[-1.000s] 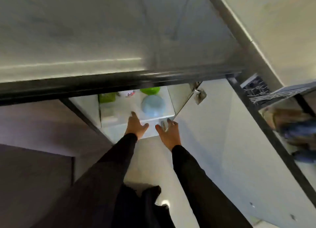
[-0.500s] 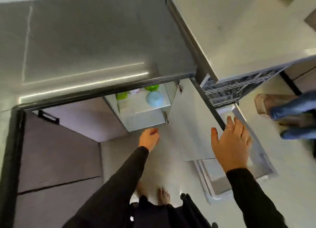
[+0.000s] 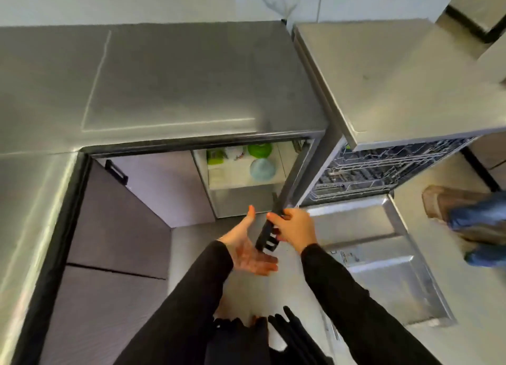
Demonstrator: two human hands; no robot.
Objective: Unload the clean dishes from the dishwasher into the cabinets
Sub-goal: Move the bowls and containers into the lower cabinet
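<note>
We see two bowls in the open cabinet (image 3: 241, 189), one green bowl (image 3: 259, 149) and one pale blue bowl (image 3: 262, 169). Our right hand (image 3: 295, 229) grips the cabinet door (image 3: 290, 184); the left hand (image 3: 246, 251) spreads its fingers (image 3: 250, 214). One dishwasher (image 3: 383, 170) stands open beside the steel tabletop (image 3: 178, 77).

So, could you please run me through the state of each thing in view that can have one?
Grey cabinet door: open, edge-on.
White cabinet shelf: stocked, holding bowls.
Pale blue bowl: upside down on the shelf.
Green bowl: upside down behind it.
Steel dishwasher door: folded down, open.
Wire dishwasher rack: inside the machine.
Black slotted spatula: held.
Right hand: closed on the spatula.
Left hand: open, palm up.
</note>
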